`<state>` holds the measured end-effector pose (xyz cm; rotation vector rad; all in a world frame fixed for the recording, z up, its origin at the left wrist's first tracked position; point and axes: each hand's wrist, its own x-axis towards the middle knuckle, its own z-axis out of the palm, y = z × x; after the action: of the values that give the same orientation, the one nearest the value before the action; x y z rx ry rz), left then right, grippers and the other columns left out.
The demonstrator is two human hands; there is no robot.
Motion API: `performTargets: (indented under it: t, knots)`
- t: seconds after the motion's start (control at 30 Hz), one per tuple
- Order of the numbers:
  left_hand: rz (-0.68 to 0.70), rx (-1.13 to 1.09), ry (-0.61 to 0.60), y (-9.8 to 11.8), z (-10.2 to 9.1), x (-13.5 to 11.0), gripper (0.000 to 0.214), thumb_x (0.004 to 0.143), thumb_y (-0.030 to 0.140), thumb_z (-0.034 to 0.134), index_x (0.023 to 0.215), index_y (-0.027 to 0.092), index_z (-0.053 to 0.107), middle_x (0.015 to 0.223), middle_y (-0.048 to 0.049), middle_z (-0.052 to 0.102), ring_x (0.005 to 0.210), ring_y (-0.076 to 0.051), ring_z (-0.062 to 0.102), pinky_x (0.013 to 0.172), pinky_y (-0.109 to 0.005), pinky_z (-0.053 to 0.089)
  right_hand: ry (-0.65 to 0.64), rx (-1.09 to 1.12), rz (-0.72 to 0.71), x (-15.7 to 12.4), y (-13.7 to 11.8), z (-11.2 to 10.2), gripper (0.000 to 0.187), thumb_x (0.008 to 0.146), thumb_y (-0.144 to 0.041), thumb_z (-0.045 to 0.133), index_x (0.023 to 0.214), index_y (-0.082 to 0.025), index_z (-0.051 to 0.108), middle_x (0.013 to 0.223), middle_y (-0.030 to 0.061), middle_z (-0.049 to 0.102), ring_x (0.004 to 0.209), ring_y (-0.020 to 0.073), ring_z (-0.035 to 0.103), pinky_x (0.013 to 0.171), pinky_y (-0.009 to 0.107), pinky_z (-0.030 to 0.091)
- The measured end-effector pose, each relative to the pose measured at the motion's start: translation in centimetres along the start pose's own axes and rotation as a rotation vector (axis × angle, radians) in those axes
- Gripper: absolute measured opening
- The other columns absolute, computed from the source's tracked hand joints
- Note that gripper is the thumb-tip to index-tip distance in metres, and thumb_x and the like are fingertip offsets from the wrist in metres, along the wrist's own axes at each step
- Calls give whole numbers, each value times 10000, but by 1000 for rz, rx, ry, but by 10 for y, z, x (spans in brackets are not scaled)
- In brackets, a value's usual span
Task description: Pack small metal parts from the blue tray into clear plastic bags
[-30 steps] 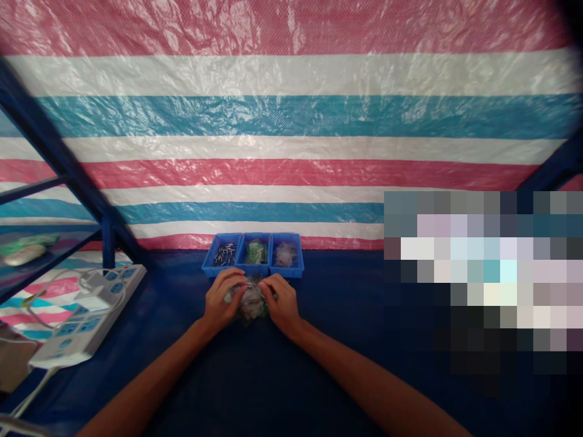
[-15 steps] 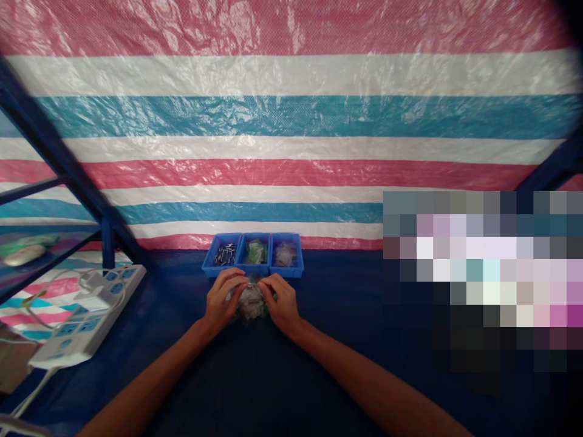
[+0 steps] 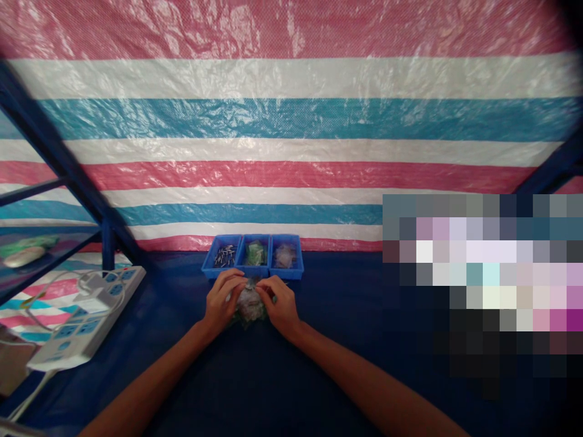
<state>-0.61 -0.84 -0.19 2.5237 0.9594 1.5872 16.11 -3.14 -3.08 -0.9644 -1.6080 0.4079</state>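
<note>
My left hand (image 3: 221, 301) and my right hand (image 3: 279, 305) pinch the top of a small clear plastic bag (image 3: 249, 309) from either side, just in front of a blue three-compartment tray (image 3: 252, 276). Something green shows through the bag, and my fingers hide its top. The tray's left compartment holds several small metal pins (image 3: 224, 256). A green item in clear wrap (image 3: 255, 253) lies in the middle compartment, and clear plastic packets (image 3: 285, 256) fill the right one.
A dark blue cloth (image 3: 291, 376) covers the table, with a striped tarpaulin (image 3: 291, 121) behind it. At the left stand a white power strip (image 3: 86, 318) with cables and a blue metal shelf frame (image 3: 59, 182). A pixelated patch (image 3: 483, 285) hides the right side.
My fingers have shifted slightly on the top of the bag, and my right hand sits a little closer to it. The tray has not moved.
</note>
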Motion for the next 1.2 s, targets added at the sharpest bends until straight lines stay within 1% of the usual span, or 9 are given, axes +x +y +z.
performTargets:
  t: [0.17, 0.23, 0.33, 0.43, 0.6, 0.8, 0.97, 1.2]
  knots:
    - [-16, -19, -49, -1, -3, -1, 140, 869, 137, 513, 981, 162, 593, 1012, -91, 589, 974, -184, 566, 865, -348, 478, 11, -6, -7, 0, 0, 0, 170, 906, -252, 470, 818, -179, 597, 764, 31, 586, 703, 139, 532, 664, 252, 414]
    - [-27, -35, -89, -3, -4, -2, 155, 859, 163, 541, 1008, 156, 582, 1019, -96, 594, 948, -183, 577, 829, -333, 492, 17, -9, -11, 0, -1, 0, 190, 914, -261, 458, 807, -180, 593, 753, 30, 584, 706, 139, 534, 673, 251, 411]
    - [-35, -46, -121, -6, -3, -3, 179, 842, 200, 580, 1015, 154, 577, 984, -88, 610, 845, -162, 601, 744, -297, 512, 21, -24, -13, 0, -1, -1, 221, 921, -267, 441, 777, -181, 584, 728, 26, 570, 689, 139, 525, 672, 251, 402]
    - [-39, -30, -97, -6, -1, -3, 158, 828, 206, 603, 978, 155, 590, 944, -74, 622, 784, -147, 607, 714, -283, 514, 22, -39, -7, 0, -1, -1, 239, 925, -261, 430, 753, -179, 575, 708, 20, 556, 673, 135, 516, 659, 249, 390]
    - [-5, -20, -16, -2, -1, -1, 118, 821, 167, 602, 937, 166, 621, 947, -74, 631, 891, -176, 609, 800, -324, 509, 21, -68, 12, 0, -1, -1, 251, 922, -258, 440, 724, -179, 574, 685, 9, 545, 642, 127, 503, 626, 244, 369]
    - [33, -44, 22, 0, -1, 0, 143, 807, 131, 608, 942, 176, 624, 968, -72, 629, 927, -184, 602, 811, -334, 514, 14, -71, 9, 1, -1, -2, 248, 924, -249, 432, 735, -175, 576, 683, 10, 539, 647, 129, 500, 632, 244, 364]
    - [45, -49, 23, 0, 0, 0, 165, 817, 100, 587, 958, 180, 620, 994, -73, 611, 939, -177, 591, 816, -328, 511, 7, -77, 15, 1, -2, -2, 261, 927, -257, 427, 730, -176, 578, 681, 8, 538, 646, 127, 497, 635, 241, 366]
    - [32, -32, -14, -2, 0, -3, 147, 845, 122, 553, 957, 179, 628, 1014, -85, 602, 949, -181, 586, 821, -336, 513, -2, -79, 25, 1, -4, -3, 281, 928, -265, 420, 718, -175, 584, 670, 10, 540, 640, 129, 504, 626, 243, 375]
